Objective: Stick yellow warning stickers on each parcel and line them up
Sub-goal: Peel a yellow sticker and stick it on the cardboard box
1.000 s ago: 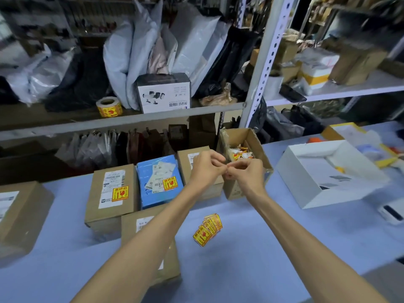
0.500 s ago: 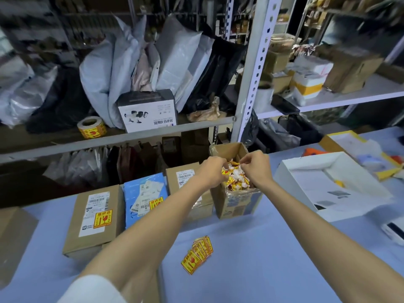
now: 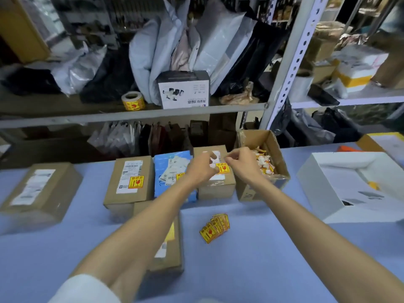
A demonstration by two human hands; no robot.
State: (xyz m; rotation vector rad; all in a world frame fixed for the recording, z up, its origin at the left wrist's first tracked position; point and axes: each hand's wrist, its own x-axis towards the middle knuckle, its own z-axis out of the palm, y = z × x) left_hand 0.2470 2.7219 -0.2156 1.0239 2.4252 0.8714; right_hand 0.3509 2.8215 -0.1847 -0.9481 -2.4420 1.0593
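While both arms reach out over the blue table [image 3: 251, 259], the left hand [image 3: 200, 169] and the right hand [image 3: 240, 164] meet above a small brown parcel [image 3: 215, 189] in the back row. Between them sits a yellow sticker [image 3: 222, 167], right on the parcel's top by its white label. The left fingers are curled with the tips at the sticker's left edge; the right thumb and forefinger are pressed together just above it. Whether either hand actually grips the sticker, I cannot tell.

Left of that parcel lies a blue parcel [image 3: 168, 171], touching it, with a yellow sticker partly hidden by the left wrist. Next along, a brown box [image 3: 129, 180] shows its own sticker beside a white label. Another box [image 3: 168, 243] lies nearer, half under the left forearm. Far left, a larger box [image 3: 37, 193] stands apart.

Right of the hands, an open carton [image 3: 264, 162] holds crumpled yellow-and-white scraps. A fanned stack of stickers [image 3: 215, 228] lies on the table in front. On the shelf behind, a sticker roll [image 3: 133, 101].
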